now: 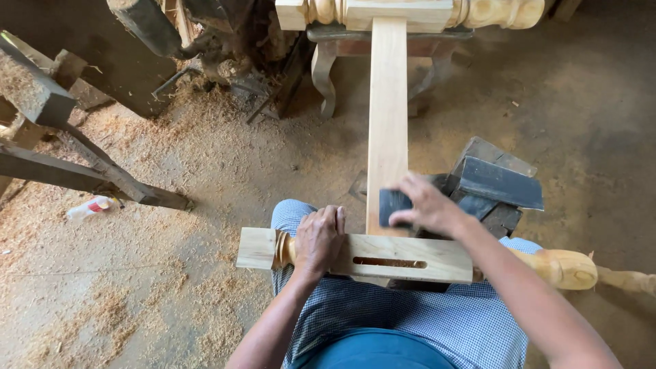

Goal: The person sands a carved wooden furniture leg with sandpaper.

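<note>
A turned pale wooden leg (403, 260) with a slot cut in its square part lies across my lap. My left hand (319, 239) presses down on it, fingers curled over its top near the turned rings. A long flat wooden plank (387, 123) runs away from it to another turned leg (424, 12) at the far end. My right hand (430, 205) holds a dark sanding block (393, 205) against the near end of the plank, just above the slotted leg.
Dark blocks (495, 184) are stacked to the right of the plank. Sawdust covers the floor at left. Dark timber beams (96, 171) and a small plastic bottle (89, 207) lie at left. A metal stand (328, 61) and machine parts sit at the top.
</note>
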